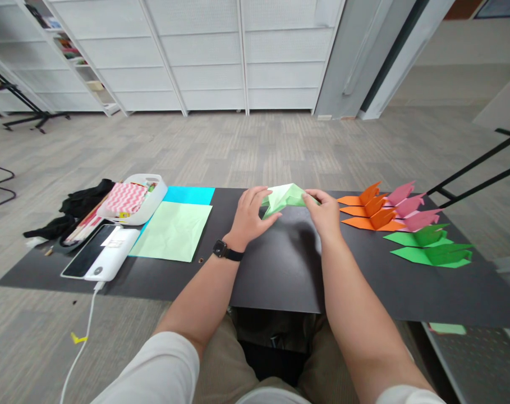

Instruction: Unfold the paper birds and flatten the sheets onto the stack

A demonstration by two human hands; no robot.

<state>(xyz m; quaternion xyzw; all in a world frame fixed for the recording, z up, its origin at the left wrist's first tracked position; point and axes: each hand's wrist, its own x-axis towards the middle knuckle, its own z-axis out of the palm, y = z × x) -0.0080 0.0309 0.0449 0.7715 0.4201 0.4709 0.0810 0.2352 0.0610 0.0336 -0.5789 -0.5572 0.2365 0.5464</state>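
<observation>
A partly folded light green paper (pixel 285 197) rests on the black mat (pixel 280 264) at the far middle. My left hand (pixel 250 214) presses on its left end, fingers curled over the fold, a black watch on the wrist. My right hand (pixel 325 213) pinches the paper's right end between thumb and fingers. Both hands are closed on the same piece.
Folded paper shapes lie at the right: orange (pixel 368 210), pink (pixel 410 207) and green (pixel 431 247). At the left lie flat light green (pixel 174 230) and blue (pixel 189 194) sheets, a white tray (pixel 147 205) with patterned paper, a phone (pixel 88 258) on a white power bank, and black cloth (pixel 82 202).
</observation>
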